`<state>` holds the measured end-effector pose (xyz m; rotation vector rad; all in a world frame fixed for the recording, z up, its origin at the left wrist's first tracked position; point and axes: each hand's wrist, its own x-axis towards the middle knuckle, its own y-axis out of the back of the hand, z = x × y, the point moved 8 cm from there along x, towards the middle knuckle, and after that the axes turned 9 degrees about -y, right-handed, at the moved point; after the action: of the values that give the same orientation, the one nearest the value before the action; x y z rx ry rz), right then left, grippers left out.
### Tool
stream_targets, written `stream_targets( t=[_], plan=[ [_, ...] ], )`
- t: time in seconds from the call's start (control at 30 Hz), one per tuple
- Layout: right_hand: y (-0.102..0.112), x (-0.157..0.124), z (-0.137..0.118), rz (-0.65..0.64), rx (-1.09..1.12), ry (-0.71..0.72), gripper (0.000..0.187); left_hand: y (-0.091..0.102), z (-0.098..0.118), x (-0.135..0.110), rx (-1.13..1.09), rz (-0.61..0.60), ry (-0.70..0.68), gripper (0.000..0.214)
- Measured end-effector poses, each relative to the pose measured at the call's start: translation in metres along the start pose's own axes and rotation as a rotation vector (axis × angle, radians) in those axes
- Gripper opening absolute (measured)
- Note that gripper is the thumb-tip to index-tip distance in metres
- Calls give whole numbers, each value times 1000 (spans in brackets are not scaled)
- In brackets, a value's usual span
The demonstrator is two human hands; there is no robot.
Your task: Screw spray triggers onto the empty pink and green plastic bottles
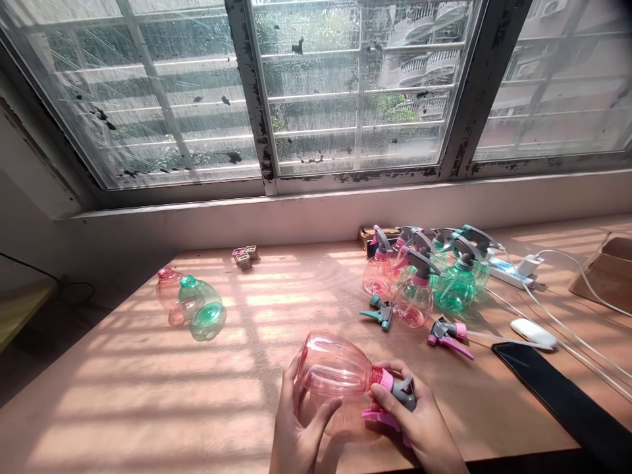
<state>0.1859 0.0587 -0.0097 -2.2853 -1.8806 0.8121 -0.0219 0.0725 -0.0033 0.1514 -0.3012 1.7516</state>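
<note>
A clear pink spray bottle (336,365) lies on its side between my hands, its neck toward the right. My left hand (303,421) is wrapped round the bottle's base end. At the neck, my right hand (412,408) grips the grey and pink spray head (386,380), whose pink trigger points down and left. Just beyond lie a loose teal and grey spray head (380,313) and a loose pink and grey one (449,334). Behind them stand several pink bottles (413,303) and green bottles (455,288) fitted with spray heads.
At the left stand a headless green bottle (201,304) and a pink one (168,286). Small square blocks (243,258) sit near the wall. On the right are a white power strip (511,271), cables, a white mouse (533,334), a black mat (548,388) and a cardboard box (605,273).
</note>
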Motion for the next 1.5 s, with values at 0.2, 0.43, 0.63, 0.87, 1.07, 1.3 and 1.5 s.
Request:
stream_targets(
  t=[0.2, 0.43, 0.63, 0.87, 1.07, 1.3, 1.5],
  plan=[
    [2, 1, 1, -5, -25, 16, 60, 0, 1, 1, 7, -5, -4, 71],
    [3, 2, 5, -45, -34, 24, 57, -3, 7, -4, -61, -1, -20, 80],
    [-2, 1, 3, -99, -99, 71, 55, 5, 2, -1, -26, 53, 22, 70],
    [0, 3, 7, -108, -81, 31, 58, 5, 0, 0, -60, 31, 12, 70],
    [0, 2, 6, -99, -23, 7, 57, 1, -1, -3, -62, -11, 27, 72],
    [-1, 3, 6, -140, -105, 43, 58, 2, 1, -5, -112, 37, -1, 78],
    [1, 5, 8, -116, -76, 22, 59, 3, -2, -5, -59, 98, 57, 76]
  ],
)
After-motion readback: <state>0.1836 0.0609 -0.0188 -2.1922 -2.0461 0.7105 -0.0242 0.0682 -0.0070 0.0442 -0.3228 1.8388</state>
